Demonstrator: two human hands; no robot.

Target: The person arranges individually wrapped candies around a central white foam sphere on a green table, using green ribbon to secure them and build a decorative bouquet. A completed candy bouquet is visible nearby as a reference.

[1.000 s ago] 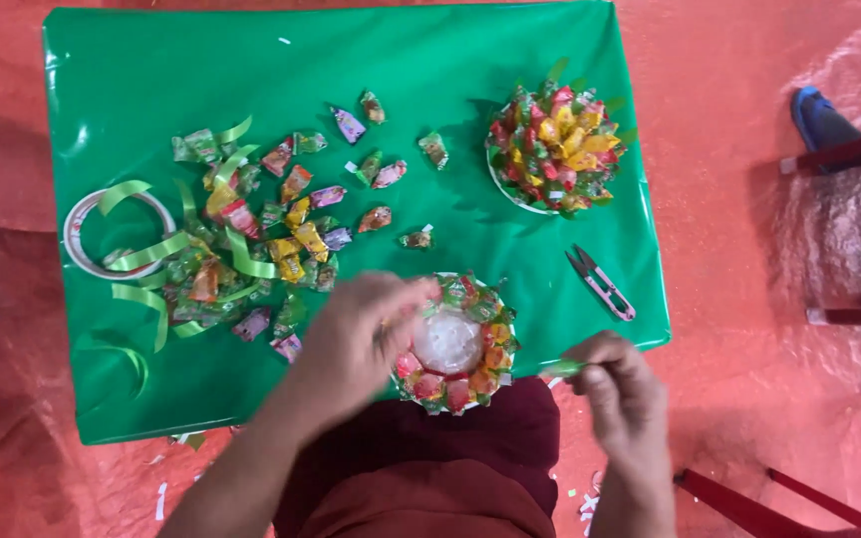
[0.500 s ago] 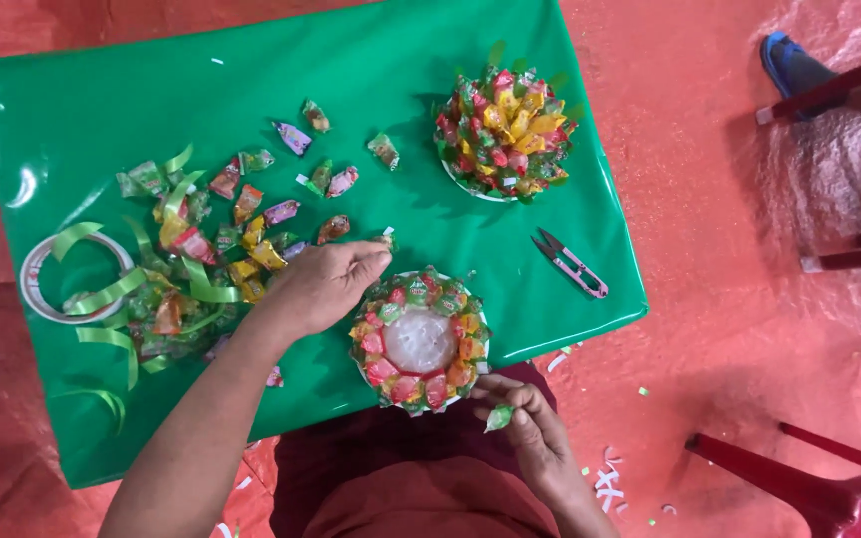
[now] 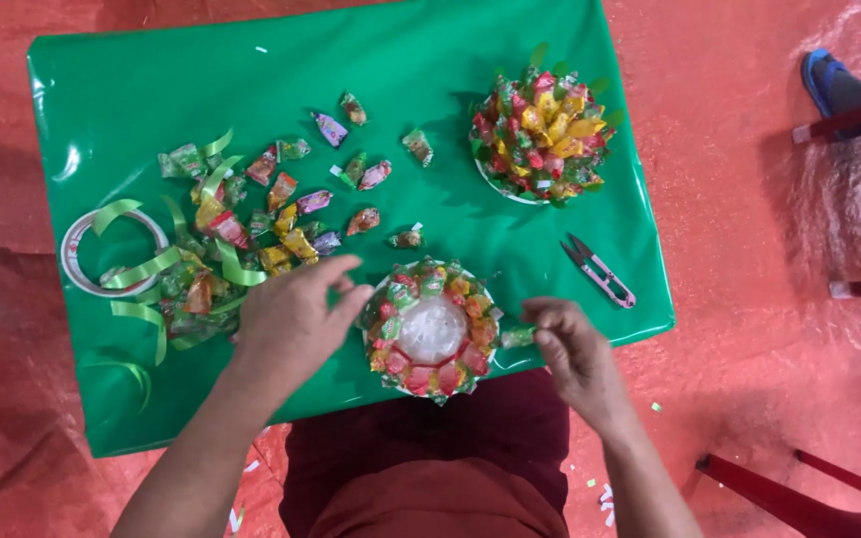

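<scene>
Both forearms are bare, with no sleeves reaching into view and no watch, ring or bracelet showing on the left hand [image 3: 291,319] or the right hand [image 3: 575,349]. Below them, the lap is covered by plain dark maroon cloth [image 3: 421,468], unpatterned and loosely folded.

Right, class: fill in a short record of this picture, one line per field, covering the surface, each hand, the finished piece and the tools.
Surface: green table
Left hand: open, over the loose sweets, beside the candy ring
Right hand: pinches a green sweet at the ring's edge
Finished piece: candy bouquet, far right
Tools: snips, tape roll, green ribbon
</scene>
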